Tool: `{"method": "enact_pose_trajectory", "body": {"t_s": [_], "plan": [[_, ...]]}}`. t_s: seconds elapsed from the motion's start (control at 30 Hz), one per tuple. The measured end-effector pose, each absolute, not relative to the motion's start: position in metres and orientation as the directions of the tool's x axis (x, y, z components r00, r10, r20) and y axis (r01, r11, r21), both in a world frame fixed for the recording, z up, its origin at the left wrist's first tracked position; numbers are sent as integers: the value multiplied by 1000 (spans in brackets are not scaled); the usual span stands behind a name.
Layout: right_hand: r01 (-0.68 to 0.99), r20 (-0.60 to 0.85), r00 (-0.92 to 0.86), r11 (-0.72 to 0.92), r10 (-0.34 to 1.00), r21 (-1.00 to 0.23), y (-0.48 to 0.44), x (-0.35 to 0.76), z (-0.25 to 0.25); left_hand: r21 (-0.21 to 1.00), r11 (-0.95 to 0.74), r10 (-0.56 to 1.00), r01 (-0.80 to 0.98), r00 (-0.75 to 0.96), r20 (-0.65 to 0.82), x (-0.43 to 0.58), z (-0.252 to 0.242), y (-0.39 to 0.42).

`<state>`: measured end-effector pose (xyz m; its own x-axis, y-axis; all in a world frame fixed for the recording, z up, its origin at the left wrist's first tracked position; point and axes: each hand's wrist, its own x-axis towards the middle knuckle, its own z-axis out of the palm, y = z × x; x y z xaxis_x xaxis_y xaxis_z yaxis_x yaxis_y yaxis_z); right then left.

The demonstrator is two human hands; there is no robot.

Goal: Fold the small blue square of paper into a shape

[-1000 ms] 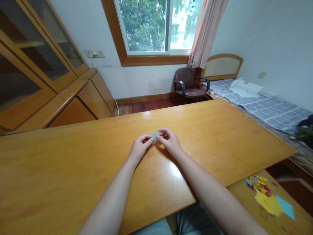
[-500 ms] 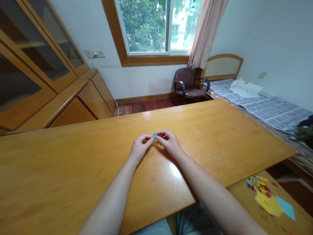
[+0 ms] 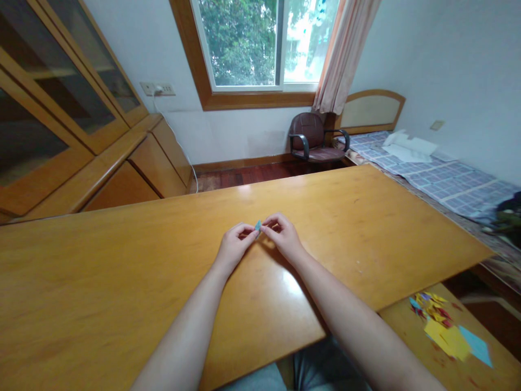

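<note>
A small piece of folded light-blue paper [image 3: 258, 225] is held between my two hands, a little above the wooden table [image 3: 122, 260]. My left hand [image 3: 237, 243] pinches its left side between thumb and fingertips. On the other side, the thumb and index finger of my right hand [image 3: 283, 234] close on its right edge. Fingertips cover the paper's lower part, so its full folded shape is hidden.
At the lower right, a lower surface [image 3: 401, 320] carries a pile of small folded paper pieces [image 3: 433, 308], yellow sheets [image 3: 448, 339] and a light-blue sheet [image 3: 475, 345]. Beyond the table stand an armchair [image 3: 313, 138], a bed [image 3: 443, 174] and a glass-fronted cabinet [image 3: 93, 146].
The folded paper has turned slightly and shows a narrower face. My right hand's fingers have shifted a little; both hands stay in nearly the same place.
</note>
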<state>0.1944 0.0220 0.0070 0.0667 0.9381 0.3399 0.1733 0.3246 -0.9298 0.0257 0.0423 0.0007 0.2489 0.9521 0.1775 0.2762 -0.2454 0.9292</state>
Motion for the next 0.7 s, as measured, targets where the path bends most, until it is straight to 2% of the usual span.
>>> {"method": "enact_pose_trajectory", "body": {"t_s": [0.43,0.7], "plan": [[191,358,27,346,933,-918,21,195,11,928,-235,954,291,253,162,24,0,43],[186,343,43,330,938,-926,18,195,15,896,-300,939,326,266,218,25,6,41]]}}
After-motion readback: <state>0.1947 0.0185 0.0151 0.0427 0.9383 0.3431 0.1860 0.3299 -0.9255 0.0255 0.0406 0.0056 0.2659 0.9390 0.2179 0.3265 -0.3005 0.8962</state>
